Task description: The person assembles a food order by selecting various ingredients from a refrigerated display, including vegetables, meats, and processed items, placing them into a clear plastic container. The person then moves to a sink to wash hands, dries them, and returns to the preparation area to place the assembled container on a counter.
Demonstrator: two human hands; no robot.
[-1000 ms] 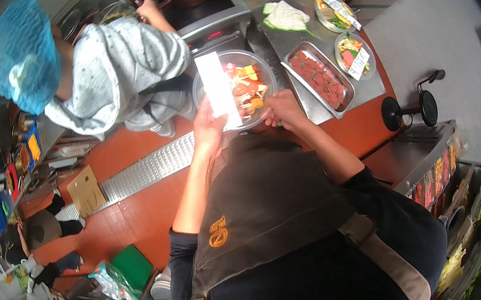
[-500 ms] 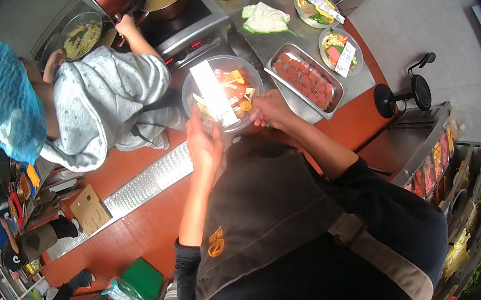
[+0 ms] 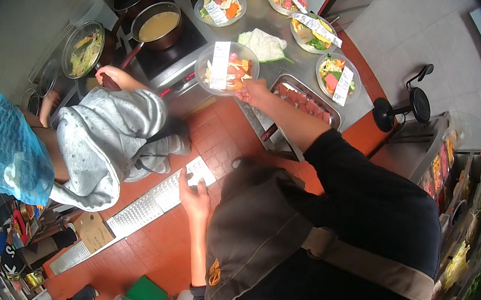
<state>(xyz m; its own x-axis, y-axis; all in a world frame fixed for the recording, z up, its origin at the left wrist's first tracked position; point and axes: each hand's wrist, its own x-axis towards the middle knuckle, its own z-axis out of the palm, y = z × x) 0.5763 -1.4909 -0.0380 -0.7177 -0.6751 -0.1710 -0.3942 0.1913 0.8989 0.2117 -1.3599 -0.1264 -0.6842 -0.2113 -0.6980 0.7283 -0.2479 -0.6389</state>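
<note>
While the right hand (image 3: pixel 252 92) grips the lower right rim of a clear round bowl (image 3: pixel 202 73), its fingers curled in around the edge, the left hand (image 3: pixel 196 199) hangs loosely spread, thumb apart from the fingers and holding nothing. The bowl contains red, orange and pale pieces and carries a white paper strip (image 3: pixel 220 64) across its left half. It appears at the left corner of the steel desk (image 3: pixel 305 70), before the front of the cooktop (image 3: pixel 192 40); whether it touches either surface cannot be told.

The right forearm passes over part of a metal tray (image 3: pixel 317 96) of reddish-brown pieces. Just beyond the bowl lies a crumpled white cloth (image 3: pixel 263 45) edged in green. Four further filled bowls, each with a paper strip, stand along the far and right sides of the desk.

To the left, a co-worker in a blue hair cover (image 3: pixel 10 153) has one hand on the handle of a pan. A dark red pot (image 3: pixel 159 27) of pale liquid stands on the cooktop. Below the left hand, a patterned metal strip (image 3: pixel 159 200) crosses the red tiled floor (image 3: pixel 225 129).
</note>
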